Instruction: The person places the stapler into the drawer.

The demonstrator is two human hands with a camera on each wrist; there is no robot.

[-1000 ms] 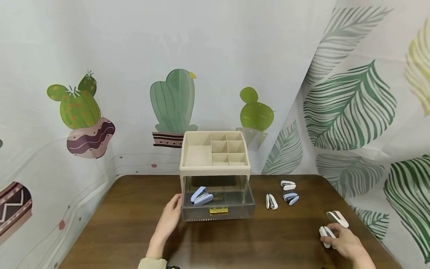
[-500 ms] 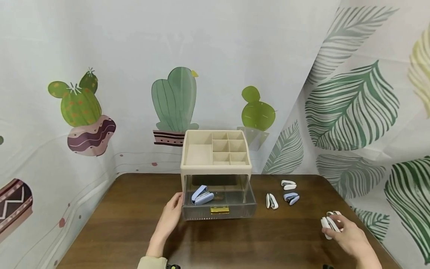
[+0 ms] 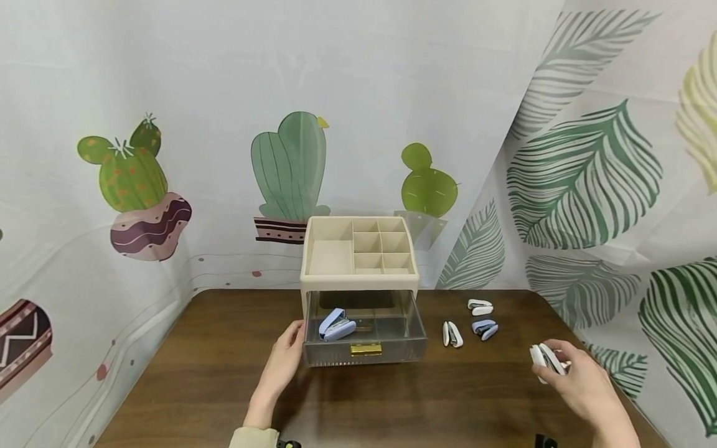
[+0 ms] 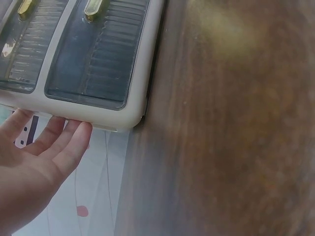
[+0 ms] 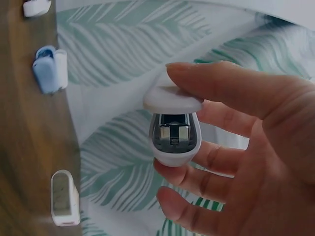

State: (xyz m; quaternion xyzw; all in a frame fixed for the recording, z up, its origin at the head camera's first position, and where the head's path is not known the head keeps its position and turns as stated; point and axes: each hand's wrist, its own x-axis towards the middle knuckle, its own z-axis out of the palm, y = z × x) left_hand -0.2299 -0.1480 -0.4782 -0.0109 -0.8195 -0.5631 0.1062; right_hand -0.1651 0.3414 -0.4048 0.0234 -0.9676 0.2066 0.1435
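My right hand (image 3: 585, 382) holds a small white stapler (image 5: 172, 101), thumb on its top and fingers underneath, raised over the right part of the table. Its jaws gape, and the metal inside shows in the right wrist view. With its fingertips, my left hand (image 3: 282, 361) touches the left side of a cream desk organizer (image 3: 358, 284); the fingers are extended in the left wrist view. The organizer's clear grey drawer (image 3: 330, 356) with a gold handle (image 3: 366, 350) is pulled out. Inside it lies a blue stapler (image 3: 338, 328).
Right of the drawer lie a white stapler (image 3: 452, 335), a blue stapler (image 3: 485, 329) and another white one (image 3: 480, 307). Another pale stapler (image 5: 64, 199) rests on the table near the right edge, mostly hidden behind my right hand in the head view. A printed curtain (image 3: 358, 93) hangs behind.
My right hand has lifted the white stapler off the table and moved it slightly farther from me. My left hand and the drawer stay in place.
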